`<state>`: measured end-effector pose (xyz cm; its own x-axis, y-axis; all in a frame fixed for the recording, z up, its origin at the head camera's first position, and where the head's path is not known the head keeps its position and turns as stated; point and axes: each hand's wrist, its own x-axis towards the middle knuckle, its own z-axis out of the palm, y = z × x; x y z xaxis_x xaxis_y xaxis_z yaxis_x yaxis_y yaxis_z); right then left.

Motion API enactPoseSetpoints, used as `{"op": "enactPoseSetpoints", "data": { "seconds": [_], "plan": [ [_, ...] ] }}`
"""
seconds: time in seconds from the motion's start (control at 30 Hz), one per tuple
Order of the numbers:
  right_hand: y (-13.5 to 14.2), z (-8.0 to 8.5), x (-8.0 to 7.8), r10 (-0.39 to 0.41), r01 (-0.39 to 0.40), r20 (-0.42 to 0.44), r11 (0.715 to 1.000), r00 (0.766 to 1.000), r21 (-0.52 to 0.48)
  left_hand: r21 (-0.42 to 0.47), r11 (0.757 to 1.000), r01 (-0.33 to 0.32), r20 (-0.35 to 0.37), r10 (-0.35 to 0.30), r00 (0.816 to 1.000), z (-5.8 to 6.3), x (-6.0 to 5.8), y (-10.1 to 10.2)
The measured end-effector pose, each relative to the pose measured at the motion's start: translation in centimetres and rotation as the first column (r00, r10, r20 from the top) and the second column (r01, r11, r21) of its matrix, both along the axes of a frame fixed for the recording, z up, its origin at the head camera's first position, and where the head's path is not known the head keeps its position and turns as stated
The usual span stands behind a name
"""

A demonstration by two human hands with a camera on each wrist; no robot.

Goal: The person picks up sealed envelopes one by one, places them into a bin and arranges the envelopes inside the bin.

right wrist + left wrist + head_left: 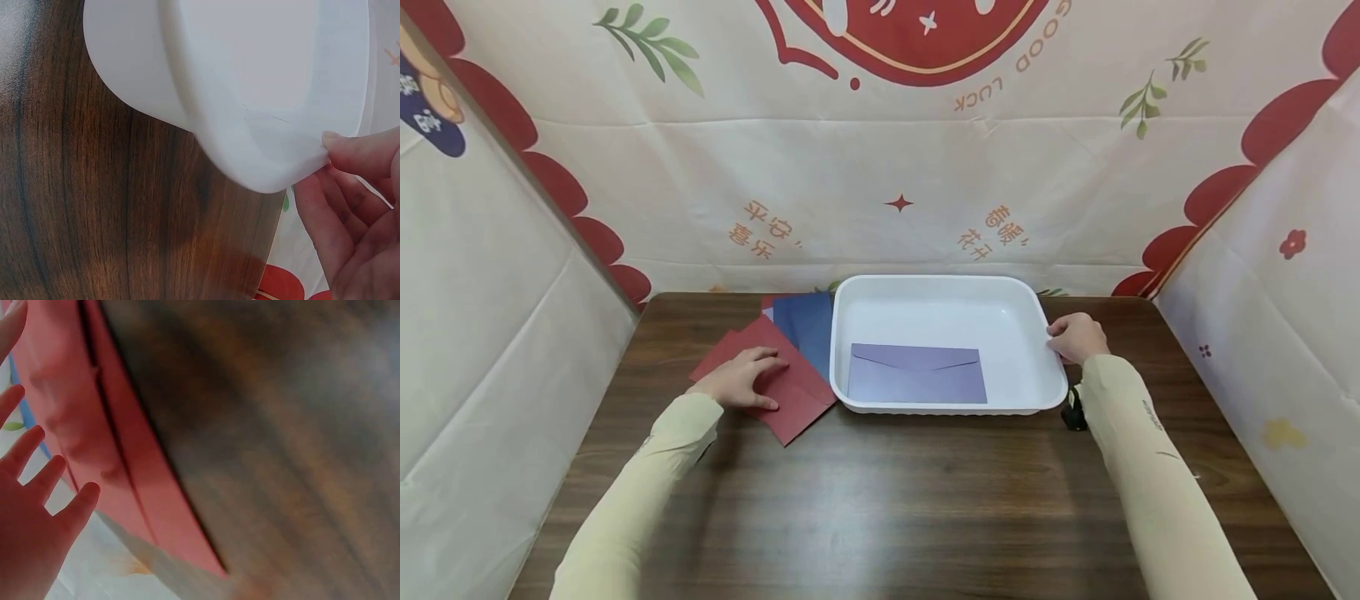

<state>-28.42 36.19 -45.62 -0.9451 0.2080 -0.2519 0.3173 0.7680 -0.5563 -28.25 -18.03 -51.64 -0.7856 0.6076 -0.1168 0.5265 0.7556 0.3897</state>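
A white tray (940,304) stands at the back of the table with a lavender envelope (917,379) lying inside its front left part. My right hand (1078,337) pinches the tray's right rim, thumb on top and fingers below, as the right wrist view shows on the rim (269,178). Over red envelopes (793,400) left of the tray, my left hand (741,379) has its fingers spread. The left wrist view shows those fingers casting shadows on a red envelope (112,425); whether they touch it I cannot tell. A blue envelope (805,325) lies partly beneath the red ones.
The brown wooden table (850,508) reaches back to a printed white cloth (880,167), which also hangs at both sides. A small black object (1073,412) is by my right wrist. A bit of lavender paper (767,313) peeks out beside the blue envelope.
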Motion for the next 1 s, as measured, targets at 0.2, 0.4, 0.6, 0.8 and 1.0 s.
{"op": "enactPoseSetpoints", "data": {
  "seconds": [0.2,0.4,0.6,0.8,1.0],
  "plan": [
    [0.0,0.0,-0.1,-0.002,0.002,-0.008,1.0,1.0,0.003,-0.101,0.995,-0.011,-0.044,0.007,0.999,-1.1,0.5,-0.1],
    [0.0,-0.1,-0.1,-0.002,0.002,-0.01,1.0,1.0,0.008,-0.118,0.991,-0.07,-0.109,0.057,0.992,-1.8,1.1,-0.2],
    [0.1,-0.2,-0.1,-0.004,0.005,-0.022,1.0,1.0,0.018,-0.118,0.98,-0.159,-0.151,0.14,0.979,-1.8,2.0,0.2],
    [0.2,-0.3,-0.1,-0.007,0.007,-0.016,1.0,1.0,0.01,-0.132,0.963,-0.234,-0.162,0.212,0.964,-2.2,2.7,1.0],
    [0.2,-0.4,-0.2,-0.002,0.002,-0.022,1.0,1.0,0.01,-0.145,0.933,-0.329,-0.143,0.309,0.94,-2.3,3.6,2.1]
  ]
}}
